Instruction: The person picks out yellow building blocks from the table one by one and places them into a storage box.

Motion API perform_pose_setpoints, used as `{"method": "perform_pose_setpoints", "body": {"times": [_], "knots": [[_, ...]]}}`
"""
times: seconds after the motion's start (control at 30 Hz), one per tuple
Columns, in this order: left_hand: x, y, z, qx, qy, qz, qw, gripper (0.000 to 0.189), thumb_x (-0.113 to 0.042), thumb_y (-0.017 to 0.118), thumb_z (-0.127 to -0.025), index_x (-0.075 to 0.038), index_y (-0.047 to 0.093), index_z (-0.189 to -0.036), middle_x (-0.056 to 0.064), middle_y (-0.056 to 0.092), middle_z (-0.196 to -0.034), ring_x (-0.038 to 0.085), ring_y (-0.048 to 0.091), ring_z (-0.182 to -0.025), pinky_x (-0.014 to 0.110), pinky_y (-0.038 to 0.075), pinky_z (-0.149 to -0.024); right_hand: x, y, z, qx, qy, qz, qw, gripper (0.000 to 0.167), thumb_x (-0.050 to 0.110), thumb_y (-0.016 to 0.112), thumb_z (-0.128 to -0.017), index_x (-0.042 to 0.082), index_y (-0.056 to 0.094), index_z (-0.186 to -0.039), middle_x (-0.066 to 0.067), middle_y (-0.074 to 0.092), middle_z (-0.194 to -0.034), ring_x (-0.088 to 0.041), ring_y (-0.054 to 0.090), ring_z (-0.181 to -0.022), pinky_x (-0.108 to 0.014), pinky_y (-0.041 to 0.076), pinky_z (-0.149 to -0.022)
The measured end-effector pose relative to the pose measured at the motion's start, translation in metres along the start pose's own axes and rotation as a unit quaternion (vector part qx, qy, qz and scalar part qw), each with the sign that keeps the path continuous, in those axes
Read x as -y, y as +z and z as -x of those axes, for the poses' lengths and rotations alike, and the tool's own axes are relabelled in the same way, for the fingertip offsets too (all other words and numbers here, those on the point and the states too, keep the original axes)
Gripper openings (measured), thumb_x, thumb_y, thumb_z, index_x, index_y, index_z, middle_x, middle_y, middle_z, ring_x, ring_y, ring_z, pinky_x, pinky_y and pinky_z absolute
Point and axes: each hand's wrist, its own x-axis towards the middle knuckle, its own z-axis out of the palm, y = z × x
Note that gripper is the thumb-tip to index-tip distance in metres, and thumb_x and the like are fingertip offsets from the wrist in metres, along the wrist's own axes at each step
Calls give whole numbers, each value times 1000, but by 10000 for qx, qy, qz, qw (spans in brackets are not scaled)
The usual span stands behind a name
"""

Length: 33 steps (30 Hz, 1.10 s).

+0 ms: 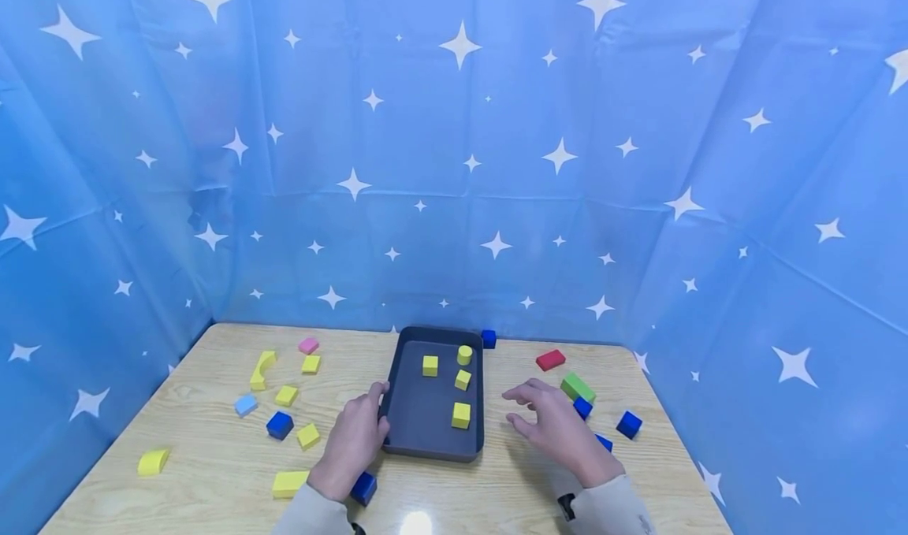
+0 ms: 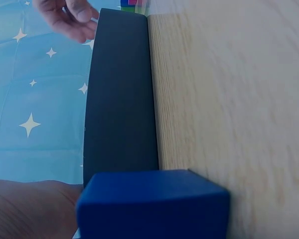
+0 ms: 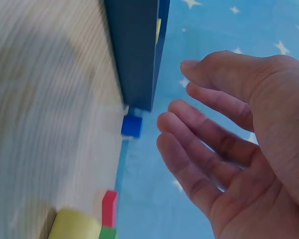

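A dark grey tray [image 1: 433,450] lies on the table, holding several yellow blocks, among them a cube [image 1: 461,415] and a small cylinder [image 1: 464,354]. At its left rim, my left hand [image 1: 355,436] holds the edge with thumb and fingers; the left wrist view hides the fingertips. A blue cube [image 2: 154,209] sits close by that wrist. My right hand [image 1: 549,421] hovers right of the tray, fingers apart and slightly bent, holding nothing. Near it are a green block [image 1: 578,387] and a blue cube [image 1: 583,407]. The right wrist view also shows a yellow rounded block [image 3: 74,225].
Left of the tray lie scattered yellow blocks [image 1: 287,395], a yellow arch [image 1: 262,370], a pink block [image 1: 308,345], a light blue block [image 1: 245,405] and a blue cube [image 1: 280,425]. On the right are a red block [image 1: 550,360] and another blue cube [image 1: 629,424]. A starry curtain [image 1: 461,125] surrounds the table.
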Motion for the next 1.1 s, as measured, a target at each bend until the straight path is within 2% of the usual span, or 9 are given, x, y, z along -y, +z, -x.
{"method": "perform_pose_setpoints", "body": {"times": [0.3, 0.53, 0.8, 0.9, 1.1], "knots": [[0, 0, 1, 1, 1, 37, 10000, 57, 0, 83, -103, -2, 65, -157, 22, 84, -119, 20, 79, -88, 33, 65, -66, -23, -8, 15, -19, 484, -7, 9988, 28, 10, 92, -100, 12, 87, -127, -7, 83, -124, -30, 82, -111, -46, 72, -94], [1, 0, 0, 26, -66, 70, 10000, 56, 0, 82, -104, -2, 65, -157, 22, 84, -121, 19, 78, -90, 33, 64, -66, -38, -12, 22, 0, 738, 157, 9971, 28, 10, 92, -100, 13, 87, -127, -6, 83, -123, -19, 76, -97, -32, 66, -82], [-1, -2, -1, 26, -53, 78, 10000, 57, -1, 82, -104, -3, 65, -158, 22, 84, -123, 18, 78, -89, 31, 63, -65, -50, -19, 32, 3, 998, 382, 9943, 25, 20, 92, -102, 15, 87, -126, -4, 84, -122, -12, 74, -98, -38, 69, -87], [-1, -2, 0, 25, -21, 68, 10000, 57, -1, 83, -103, -2, 64, -158, 22, 84, -122, 19, 79, -90, 33, 64, -66, -54, -21, 36, -25, 1023, 431, 9938, 25, 18, 93, -101, 14, 87, -125, -3, 83, -118, -12, 76, -99, -39, 69, -87], [-1, -2, 1, -2, 2, 61, 10000, 57, -1, 84, -103, -2, 65, -157, 22, 84, -122, 21, 80, -92, 34, 66, -67, -60, -24, 42, -4, 1143, 384, 9927, 28, 10, 94, -97, 12, 87, -124, -1, 82, -116, -17, 80, -106, -47, 71, -95]]}}
